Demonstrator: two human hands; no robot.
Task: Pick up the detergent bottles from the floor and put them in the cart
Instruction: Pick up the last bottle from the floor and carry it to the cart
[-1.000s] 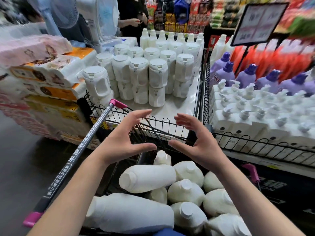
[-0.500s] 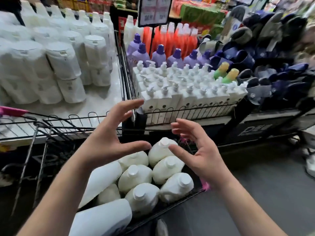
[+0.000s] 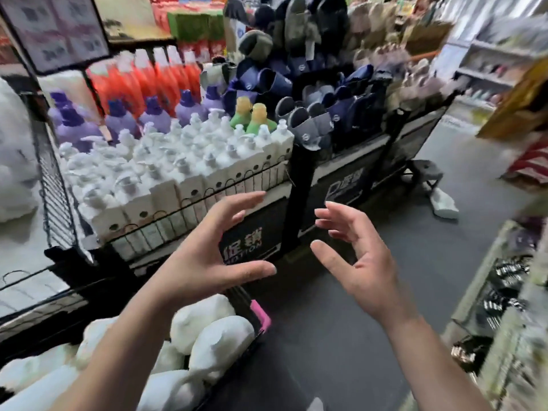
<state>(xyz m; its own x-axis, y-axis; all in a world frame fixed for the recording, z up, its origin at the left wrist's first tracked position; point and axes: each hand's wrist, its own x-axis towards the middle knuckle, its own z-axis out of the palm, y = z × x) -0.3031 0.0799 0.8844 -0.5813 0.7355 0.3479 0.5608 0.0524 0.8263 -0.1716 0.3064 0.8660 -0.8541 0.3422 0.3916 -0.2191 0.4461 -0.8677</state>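
Several white detergent bottles (image 3: 219, 342) lie piled in the cart (image 3: 261, 315) at the lower left; its black rim ends in a pink corner. One white detergent bottle (image 3: 443, 204) lies on the grey floor far to the right, beside a display stand's foot. My left hand (image 3: 204, 256) hovers above the cart's right end, fingers spread, holding nothing. My right hand (image 3: 361, 262) is held out over the floor, palm facing left, fingers loosely spread and empty. Both hands are well short of the bottle on the floor.
A wire display shelf (image 3: 184, 203) with white pump bottles, purple and orange bottles stands just behind the cart. Dark slippers (image 3: 311, 120) fill the stand beside it. Another rack (image 3: 504, 292) lines the right edge. Grey floor (image 3: 341, 351) runs between them.
The view has swung right: the cart and its bottles slid to the lower left, and the aisle floor with one lying bottle came into sight. Both hands stay open and empty.
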